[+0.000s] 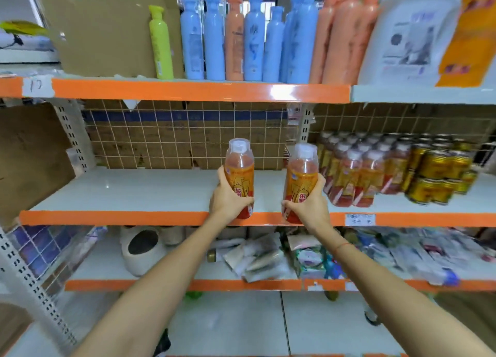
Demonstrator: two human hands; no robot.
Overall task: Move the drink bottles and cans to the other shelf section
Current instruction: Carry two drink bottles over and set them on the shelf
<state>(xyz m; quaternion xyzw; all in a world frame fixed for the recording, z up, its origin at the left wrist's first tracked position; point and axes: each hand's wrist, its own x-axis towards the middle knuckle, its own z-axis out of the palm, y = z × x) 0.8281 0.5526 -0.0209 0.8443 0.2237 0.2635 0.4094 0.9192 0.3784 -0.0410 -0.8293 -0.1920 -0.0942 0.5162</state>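
Item: two orange drink bottles in transit, middle shelf [120,193]. Left hand [228,195] wraps the lower body of the left bottle [239,168], thumb across the label, fingers curled behind; right hand [308,203] grips the right bottle [302,174] the same way, low on the label. Both bottles are upright, clear caps up, their bases showing in front of the orange shelf lip [107,218]; whether either base touches the shelf cannot be told. The low grip keeps the caps free and the bottles vertical, which suits setting them down standing. Source stock: a packed block of matching bottles [357,174] at about 3 o'clock from the right hand, in the right-hand section, with gold cans [437,174] stacked two high further toward 3 o'clock. Destination, judged: the left-hand section, running from the hands toward 9 o'clock, backed by a wire grid [166,139] with cardboard behind; the left bottle is already over it, the right bottle near the upright [304,123] that divides the two sections. Judged stage: carrying a pair across, most stock not yet moved. Also present: blue, orange and yellow-green tall bottles [241,40] on the shelf at 12 o'clock; assorted packets [257,260] on the shelf at 6 o'clock.
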